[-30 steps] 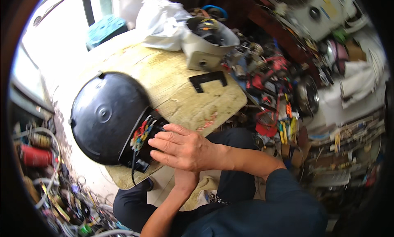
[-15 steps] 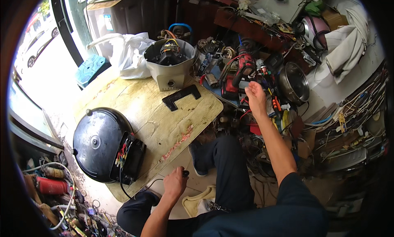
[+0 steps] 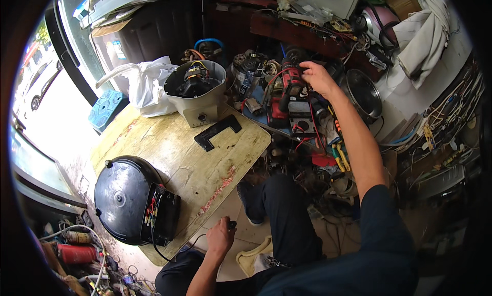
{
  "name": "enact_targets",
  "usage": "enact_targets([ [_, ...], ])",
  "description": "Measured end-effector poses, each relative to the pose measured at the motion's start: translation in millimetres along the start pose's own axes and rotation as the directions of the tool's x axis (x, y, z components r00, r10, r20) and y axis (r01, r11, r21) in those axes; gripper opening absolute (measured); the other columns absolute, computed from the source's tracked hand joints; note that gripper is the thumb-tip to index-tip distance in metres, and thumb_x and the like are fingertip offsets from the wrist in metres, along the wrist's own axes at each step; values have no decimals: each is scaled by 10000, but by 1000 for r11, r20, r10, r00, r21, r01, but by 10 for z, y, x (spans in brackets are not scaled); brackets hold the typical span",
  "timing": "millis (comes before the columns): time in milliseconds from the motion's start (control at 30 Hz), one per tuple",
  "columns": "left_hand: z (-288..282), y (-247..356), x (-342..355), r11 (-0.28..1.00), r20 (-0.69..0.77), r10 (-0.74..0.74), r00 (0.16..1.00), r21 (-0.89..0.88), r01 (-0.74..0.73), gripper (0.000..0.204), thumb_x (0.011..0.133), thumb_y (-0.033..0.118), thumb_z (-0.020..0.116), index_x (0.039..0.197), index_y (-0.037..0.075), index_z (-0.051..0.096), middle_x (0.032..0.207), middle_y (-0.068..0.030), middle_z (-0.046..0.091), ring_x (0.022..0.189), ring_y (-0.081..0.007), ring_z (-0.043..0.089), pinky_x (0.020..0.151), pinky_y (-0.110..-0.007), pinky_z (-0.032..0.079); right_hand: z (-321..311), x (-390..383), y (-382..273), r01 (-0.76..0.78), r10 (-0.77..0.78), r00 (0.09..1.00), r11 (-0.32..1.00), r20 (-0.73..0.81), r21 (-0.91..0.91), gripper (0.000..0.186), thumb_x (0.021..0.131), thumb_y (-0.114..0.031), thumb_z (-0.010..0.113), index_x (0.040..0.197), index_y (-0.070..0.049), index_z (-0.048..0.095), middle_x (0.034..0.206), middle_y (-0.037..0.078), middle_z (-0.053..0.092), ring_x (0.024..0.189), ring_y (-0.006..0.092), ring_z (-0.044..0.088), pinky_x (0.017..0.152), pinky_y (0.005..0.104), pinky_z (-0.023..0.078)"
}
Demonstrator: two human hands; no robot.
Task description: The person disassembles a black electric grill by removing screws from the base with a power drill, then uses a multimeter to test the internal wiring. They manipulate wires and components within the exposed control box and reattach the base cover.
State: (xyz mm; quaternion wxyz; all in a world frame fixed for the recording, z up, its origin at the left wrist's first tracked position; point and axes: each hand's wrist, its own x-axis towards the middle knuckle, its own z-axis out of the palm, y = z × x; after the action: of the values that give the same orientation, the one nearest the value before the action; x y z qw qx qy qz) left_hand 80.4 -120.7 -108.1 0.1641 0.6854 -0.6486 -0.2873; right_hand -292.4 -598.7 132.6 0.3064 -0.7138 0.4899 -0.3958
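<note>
My left hand [image 3: 219, 236] is closed round a black plug [image 3: 232, 225] just off the table's front edge. Its black cord [image 3: 190, 242] leads to an upturned round black appliance base [image 3: 123, 198]. An open wiring box [image 3: 163, 214] with coloured wires sits on that base's side. Farther back on the right, my right hand [image 3: 319, 78] reaches beside a red and black cordless drill [image 3: 292, 79], fingers partly stretched. Whether the fingertips touch the drill is hard to make out.
On the worn table [image 3: 174, 142] lie a black bracket-shaped plastic piece [image 3: 217, 132], a grey housing [image 3: 197, 109] with a motor inside, and a white plastic bag [image 3: 146, 88]. Pliers [image 3: 339, 157], a steel bowl [image 3: 363, 97] and heaped cables [image 3: 430, 127] crowd the right.
My right hand has moved farther away and slightly left, up to the drill. My left hand still grips the plug. The view has shifted a little.
</note>
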Motion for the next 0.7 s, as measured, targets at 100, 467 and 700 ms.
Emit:
enact_targets([
  [100, -19, -54, -37, 1000, -2, -6, 1000, 20, 6, 480, 889, 260, 835, 1291, 106, 623, 1113, -143, 775, 977, -394, 755, 820, -532, 568, 70, -133, -363, 54, -51, 998, 988, 24, -142, 312, 981, -13, 659, 1289, 17, 707, 1047, 79, 787, 944, 156, 723, 892, 313, 564],
  [467, 14, -10, -77, 1000, 5, 8, 1000, 15, -8, 450, 892, 260, 833, 1266, 114, 629, 1126, -147, 776, 988, -404, 752, 831, -537, 567, -533, -1337, -1044, 208, -185, 970, 966, 156, -150, 176, 1041, -40, 674, 1172, -30, 791, 1092, 28, 786, 1027, 101, 693, 940, 267, 541],
  [700, -12, -31, -112, 999, 33, -15, 999, 32, 14, 455, 884, 249, 842, 1259, 98, 631, 1145, -146, 769, 1009, -399, 749, 831, -530, 568, -153, -1392, -644, 304, -160, 888, 907, 430, -290, 206, 970, -76, 731, 1162, -19, 783, 1110, 131, 787, 1049, 276, 742, 953, 371, 571],
])
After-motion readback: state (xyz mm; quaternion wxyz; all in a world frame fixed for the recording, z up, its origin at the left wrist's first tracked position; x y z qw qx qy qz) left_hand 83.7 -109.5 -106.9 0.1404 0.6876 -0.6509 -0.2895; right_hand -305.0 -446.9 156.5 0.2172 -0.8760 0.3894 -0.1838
